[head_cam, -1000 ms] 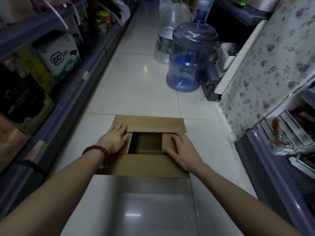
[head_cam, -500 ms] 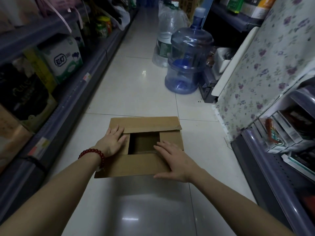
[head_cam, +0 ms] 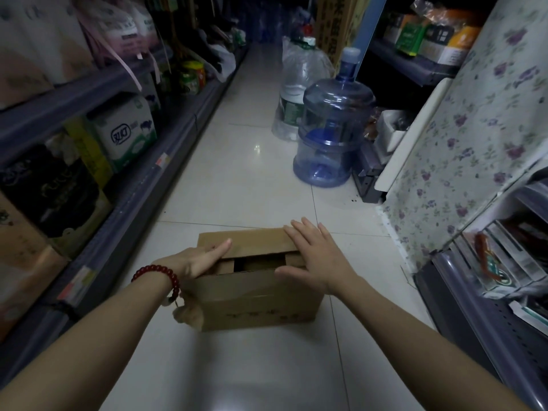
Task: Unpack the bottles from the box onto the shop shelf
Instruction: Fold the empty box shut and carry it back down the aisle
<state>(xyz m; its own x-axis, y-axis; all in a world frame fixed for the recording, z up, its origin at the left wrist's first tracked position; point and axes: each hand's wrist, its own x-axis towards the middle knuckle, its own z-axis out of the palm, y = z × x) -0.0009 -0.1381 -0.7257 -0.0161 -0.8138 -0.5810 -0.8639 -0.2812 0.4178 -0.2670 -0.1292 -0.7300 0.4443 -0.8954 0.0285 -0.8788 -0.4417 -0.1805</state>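
Box [head_cam: 255, 295] on floor [head_cam: 237, 179] between shelves, front side now showing. Right hand [head_cam: 315, 258] moved up to far flap, fingers straight and spread, flat on it. Left hand [head_cam: 197, 259] slid to left edge, fingers straight, together. Flaps partly shut; dark gap between. Bottles hidden.

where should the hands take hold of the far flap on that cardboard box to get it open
Take the far flap by its free near edge, over the dark gap in the box, fingers hooked under from above and lifted away from the body. The right hand lies flat on it; the left hand rests at its left end.
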